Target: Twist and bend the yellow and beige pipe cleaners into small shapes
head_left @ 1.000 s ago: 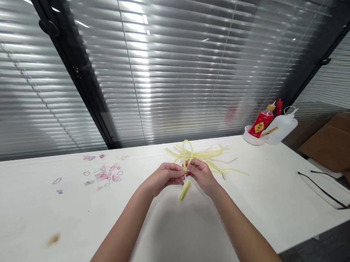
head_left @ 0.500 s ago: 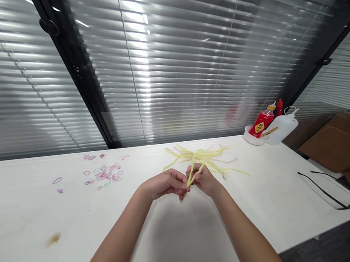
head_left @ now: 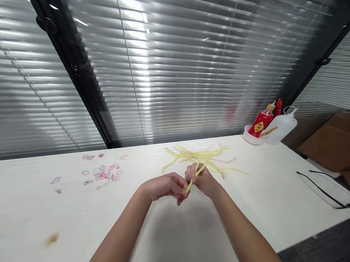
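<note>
A yellow pipe cleaner (head_left: 190,185) runs between my two hands, doubled into a loop at its far end. My left hand (head_left: 170,187) pinches its near end between thumb and fingers. Closed around the strands farther up is my right hand (head_left: 200,180), close beside the left. Just beyond them lies a loose pile of yellow and pale pink pipe cleaners (head_left: 176,152), spread in several directions. What the curled inner fingers press on is partly hidden.
Small colourful rubber bands (head_left: 105,173) lie scattered at the left. A red-labelled glue bottle (head_left: 260,122), a white bowl (head_left: 252,137) and a white squeeze bottle (head_left: 282,127) stand at the back right. Black glasses (head_left: 325,194) rest near the right edge, beside cardboard boxes (head_left: 336,138).
My left hand has shifted slightly down and now holds the near end farther from the right hand. The strands between the hands are drawn together, and the loop sits lower and narrower.
</note>
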`<state>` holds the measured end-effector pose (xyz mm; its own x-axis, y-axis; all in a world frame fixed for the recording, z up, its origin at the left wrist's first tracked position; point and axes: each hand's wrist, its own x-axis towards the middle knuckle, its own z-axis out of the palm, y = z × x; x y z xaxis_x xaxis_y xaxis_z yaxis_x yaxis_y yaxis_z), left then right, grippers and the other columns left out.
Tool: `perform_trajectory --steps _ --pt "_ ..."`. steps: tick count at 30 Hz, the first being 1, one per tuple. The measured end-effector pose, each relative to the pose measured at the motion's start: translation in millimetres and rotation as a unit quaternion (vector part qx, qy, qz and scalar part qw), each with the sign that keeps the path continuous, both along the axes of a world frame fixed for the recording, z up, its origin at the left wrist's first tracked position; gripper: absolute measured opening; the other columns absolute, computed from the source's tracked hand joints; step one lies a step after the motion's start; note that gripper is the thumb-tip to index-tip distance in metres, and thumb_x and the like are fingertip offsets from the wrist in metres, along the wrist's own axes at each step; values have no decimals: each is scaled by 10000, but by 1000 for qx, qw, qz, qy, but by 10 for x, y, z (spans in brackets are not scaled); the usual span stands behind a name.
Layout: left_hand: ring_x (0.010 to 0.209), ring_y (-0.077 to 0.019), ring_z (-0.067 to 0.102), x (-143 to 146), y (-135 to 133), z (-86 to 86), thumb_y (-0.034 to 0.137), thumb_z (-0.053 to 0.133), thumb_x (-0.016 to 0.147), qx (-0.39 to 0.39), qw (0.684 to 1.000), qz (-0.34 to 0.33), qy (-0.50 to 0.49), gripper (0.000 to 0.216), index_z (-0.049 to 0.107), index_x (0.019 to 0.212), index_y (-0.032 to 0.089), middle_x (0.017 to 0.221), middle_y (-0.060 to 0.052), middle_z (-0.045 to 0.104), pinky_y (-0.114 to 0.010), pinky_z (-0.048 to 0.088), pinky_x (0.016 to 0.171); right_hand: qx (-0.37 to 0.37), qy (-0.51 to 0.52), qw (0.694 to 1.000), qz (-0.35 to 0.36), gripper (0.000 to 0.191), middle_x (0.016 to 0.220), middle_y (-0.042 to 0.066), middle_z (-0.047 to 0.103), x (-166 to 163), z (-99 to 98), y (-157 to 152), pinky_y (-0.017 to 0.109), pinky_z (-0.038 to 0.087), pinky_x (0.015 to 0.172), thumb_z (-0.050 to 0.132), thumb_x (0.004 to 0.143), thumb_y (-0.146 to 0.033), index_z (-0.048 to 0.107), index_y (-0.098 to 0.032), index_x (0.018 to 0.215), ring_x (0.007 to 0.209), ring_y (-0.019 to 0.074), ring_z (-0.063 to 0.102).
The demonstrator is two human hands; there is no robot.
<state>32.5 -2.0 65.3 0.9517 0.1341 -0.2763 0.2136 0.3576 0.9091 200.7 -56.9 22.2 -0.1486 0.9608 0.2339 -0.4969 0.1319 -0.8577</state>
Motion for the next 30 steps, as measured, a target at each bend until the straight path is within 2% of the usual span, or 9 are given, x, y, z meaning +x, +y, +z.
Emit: perform_trajectory --steps 4,7,10,12,16,19,21,25,30 --pt "607 -120 549 -43 32 59 161 600 682 60 998 28 23 71 663 705 139 685 -14 603 -290 435 708 -27 -16 998 -46 221 530 -46 501 6 55 6 234 313 486 810 572 -240 597 -186 554 483 84 423" --pt "728 -133 560 -74 31 134 249 579 769 133 989 41 42 109 651 754 168 770 -9 620 -284 408 771 -40 -32 996 -75 219 532 -46 507 13 74 20 235 325 482 801 575 -235 589 -182 553 479 86 438" --pt "886 -153 537 -69 5 171 359 518 840 215 974 58 45 210 653 872 202 939 -14 628 -276 386 818 -56 -40 996 -65 209 531 -44 510 7 73 26 248 363 487 784 599 -240 586 -180 565 477 102 480" --pt "938 -168 528 -43 -16 164 387 504 849 242 967 74 24 247 651 910 198 975 -25 629 -279 384 841 -64 -40 996 -53 220 528 -44 513 -2 69 24 250 375 484 780 607 -240 575 -176 558 471 107 496" --pt "800 -165 557 12 -43 134 369 503 851 229 970 74 -11 249 646 873 166 769 -27 641 -280 403 775 -68 -41 996 -49 262 509 -49 518 -18 62 10 223 325 452 789 606 -228 542 -169 542 443 84 473" --pt "701 -145 540 18 -44 147 352 510 849 223 971 84 -20 241 647 836 155 659 -12 616 -266 392 721 -72 -48 996 -34 232 499 -42 542 -14 53 7 218 307 452 782 626 -266 571 -173 599 451 92 491" --pt "685 -140 531 6 -39 168 350 510 850 222 970 97 -21 246 647 801 151 645 -13 617 -261 382 706 -77 -56 995 -43 219 502 -38 557 4 40 13 216 300 461 788 618 -298 624 -176 696 464 95 493" --pt "668 -137 517 -27 -31 199 357 508 849 230 967 109 -4 258 650 779 152 636 -15 630 -258 363 682 -91 -47 992 -77 336 501 -58 525 63 3 33 221 309 488 789 616 -350 675 -179 882 455 77 441" --pt "657 -133 506 -35 -37 206 343 497 850 234 967 102 3 250 646 795 150 638 -12 627 -260 344 664 -91 -34 991 -89 245 441 -68 448 85 -18 42 228 309 498 747 680 -366 694 -164 808 445 70 405"
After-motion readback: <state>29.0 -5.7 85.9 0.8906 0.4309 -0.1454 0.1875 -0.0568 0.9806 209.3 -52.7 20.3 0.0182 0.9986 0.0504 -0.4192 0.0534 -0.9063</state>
